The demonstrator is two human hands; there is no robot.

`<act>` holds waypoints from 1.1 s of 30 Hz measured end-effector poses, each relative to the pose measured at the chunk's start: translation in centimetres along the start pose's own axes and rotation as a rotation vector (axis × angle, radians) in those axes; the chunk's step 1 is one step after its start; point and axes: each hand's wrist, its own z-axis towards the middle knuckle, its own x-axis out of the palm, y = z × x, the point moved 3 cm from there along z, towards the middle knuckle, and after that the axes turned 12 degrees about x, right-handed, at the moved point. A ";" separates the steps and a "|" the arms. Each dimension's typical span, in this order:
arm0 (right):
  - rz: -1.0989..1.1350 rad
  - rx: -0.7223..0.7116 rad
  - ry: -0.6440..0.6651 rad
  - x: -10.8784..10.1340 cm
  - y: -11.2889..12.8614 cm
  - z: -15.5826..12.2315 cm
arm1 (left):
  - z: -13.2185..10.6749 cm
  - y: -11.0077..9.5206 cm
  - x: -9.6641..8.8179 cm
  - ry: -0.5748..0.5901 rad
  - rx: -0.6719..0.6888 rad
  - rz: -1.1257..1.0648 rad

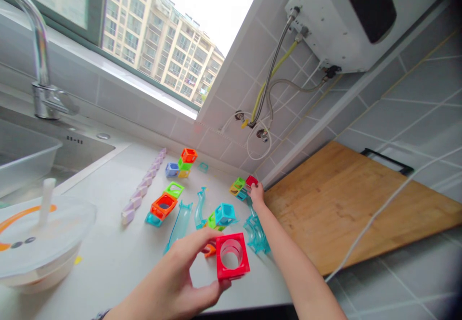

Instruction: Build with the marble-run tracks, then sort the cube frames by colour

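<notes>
- Red square block [232, 256] with a round hole: held up over the near edge of the desk [108, 257], just near of the track pieces.
- Left hand [180, 276]: thumb and fingers clamped on the block's left edge only, the rest of the hand loosely curled.
- Risk 1: it is a one-edge pinch and most of the block overhangs the grip. My read is that a small slip lets it swing out and drop onto the pieces below or off the near edge.
- Risk 2: the right forearm passes low over the teal track pieces [257, 233] and close to the cyan cube [225, 213]. A dip or sideways drag would likely knock them out of place.
- Right hand [257, 195]: stretched far towards the wall corner, fingertips on a small red piece [251, 181] beside the green-and-yellow cluster [238, 186]. Fingers are mostly hidden, so I cannot tell whether it grips the piece or only touches it.
- Risk 3: the cluster sits tight around that piece, so a sideways pull could drag its neighbours along.
- Wooden board [342, 204] lies to the right, well apart from both hands.
</notes>
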 end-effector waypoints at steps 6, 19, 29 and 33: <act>0.054 0.300 0.116 -0.3 -1.3 -0.6 | 0.1 -0.2 -0.3 0.002 0.013 0.013; 0.297 0.162 0.192 -7.8 5.5 -10.0 | 0.6 1.7 -0.6 -0.073 -0.049 -0.036; 0.401 0.092 0.429 -14.5 11.4 -23.3 | 1.0 1.6 -0.7 -0.081 0.029 -0.003; 0.461 0.157 0.470 -15.5 12.7 -24.7 | 0.6 1.4 0.4 -0.052 -0.106 -0.132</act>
